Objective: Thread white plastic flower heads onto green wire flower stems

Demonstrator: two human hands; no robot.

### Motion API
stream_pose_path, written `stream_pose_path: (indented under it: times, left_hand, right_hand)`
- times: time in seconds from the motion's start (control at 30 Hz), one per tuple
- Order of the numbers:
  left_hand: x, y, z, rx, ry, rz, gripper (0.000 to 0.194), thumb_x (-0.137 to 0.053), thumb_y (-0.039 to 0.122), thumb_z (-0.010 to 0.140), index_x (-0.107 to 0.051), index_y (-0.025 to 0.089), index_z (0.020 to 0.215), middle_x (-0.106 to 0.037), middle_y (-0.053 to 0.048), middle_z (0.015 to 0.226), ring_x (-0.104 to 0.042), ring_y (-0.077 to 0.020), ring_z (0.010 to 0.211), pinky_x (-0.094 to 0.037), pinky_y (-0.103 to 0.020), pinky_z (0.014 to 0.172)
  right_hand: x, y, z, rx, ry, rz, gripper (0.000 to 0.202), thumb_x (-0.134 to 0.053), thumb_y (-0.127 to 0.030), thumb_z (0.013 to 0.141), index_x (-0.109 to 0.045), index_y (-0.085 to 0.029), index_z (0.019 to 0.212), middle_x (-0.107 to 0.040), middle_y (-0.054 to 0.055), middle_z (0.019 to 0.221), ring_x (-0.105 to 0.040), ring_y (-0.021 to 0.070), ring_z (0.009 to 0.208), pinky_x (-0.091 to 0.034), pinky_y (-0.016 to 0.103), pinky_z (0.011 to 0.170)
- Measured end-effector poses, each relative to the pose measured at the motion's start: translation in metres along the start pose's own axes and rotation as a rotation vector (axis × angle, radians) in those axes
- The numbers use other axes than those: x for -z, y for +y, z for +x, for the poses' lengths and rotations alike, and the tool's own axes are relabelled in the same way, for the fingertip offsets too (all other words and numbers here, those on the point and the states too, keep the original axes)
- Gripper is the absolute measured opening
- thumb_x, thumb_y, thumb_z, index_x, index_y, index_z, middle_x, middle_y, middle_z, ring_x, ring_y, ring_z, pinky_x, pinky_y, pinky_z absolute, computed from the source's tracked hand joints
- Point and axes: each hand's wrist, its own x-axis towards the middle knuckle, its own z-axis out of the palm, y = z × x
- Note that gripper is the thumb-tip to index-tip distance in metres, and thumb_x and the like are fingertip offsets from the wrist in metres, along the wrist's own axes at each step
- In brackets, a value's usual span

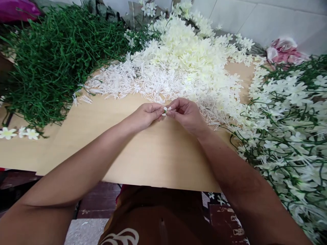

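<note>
Over the middle of the board, my left hand [149, 115] and my right hand [186, 113] meet at the fingertips. Between them is a small white artificial flower [166, 110] with a bit of green at its centre. Both hands are closed in a pinch on it, thumbs against forefingers. Just beyond my hands lies a heap of thin white stamens [145, 80], and behind that a mound of loose cream-white flower heads [189, 51]. How the flower's parts fit together is hidden by my fingers.
Green plastic stems [58, 54] are piled at the left. White flowers on green stems [288, 136] heap up along the right. A few loose flowers [19, 133] lie at the left edge. The tan board [143, 163] ends in front of my lap. A pink-white plastic bag [284, 51] sits by the wall.
</note>
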Motion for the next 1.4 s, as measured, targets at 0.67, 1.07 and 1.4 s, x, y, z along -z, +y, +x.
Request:
stream_pose_path:
  times: [0.67, 1.07, 1.4]
  left_hand:
    - [0.001, 0.004, 0.003, 0.084, -0.117, 0.117, 0.032, -0.058, 0.037, 0.081, -0.047, 0.017, 0.059, -0.040, 0.005, 0.052, -0.032, -0.0048, 0.046, -0.025, -0.019, 0.045]
    - [0.003, 0.000, 0.007, 0.056, -0.067, 0.085, 0.041, -0.059, 0.051, 0.078, -0.046, 0.018, 0.058, -0.040, 0.004, 0.052, -0.030, -0.0058, 0.046, -0.023, -0.021, 0.045]
    - [0.008, 0.006, 0.002, 0.003, -0.002, 0.191, 0.031, -0.062, 0.046, 0.078, -0.058, 0.016, 0.070, -0.046, 0.005, 0.057, -0.037, -0.0069, 0.051, -0.032, -0.021, 0.051]
  right_hand:
    - [0.002, 0.006, -0.001, -0.131, -0.083, -0.003, 0.035, -0.089, -0.034, 0.051, -0.059, -0.019, 0.061, -0.065, -0.002, 0.066, -0.060, 0.0111, 0.064, -0.048, 0.027, 0.063]
    - [0.002, 0.007, 0.003, -0.123, -0.046, 0.021, 0.038, -0.088, -0.038, 0.052, -0.058, -0.019, 0.065, -0.061, -0.005, 0.060, -0.055, 0.0096, 0.058, -0.046, 0.027, 0.063]
    - [0.013, 0.005, 0.002, -0.194, -0.109, 0.171, 0.029, -0.085, -0.033, 0.060, -0.064, -0.018, 0.073, -0.066, -0.003, 0.068, -0.060, 0.0085, 0.066, -0.047, 0.023, 0.067]
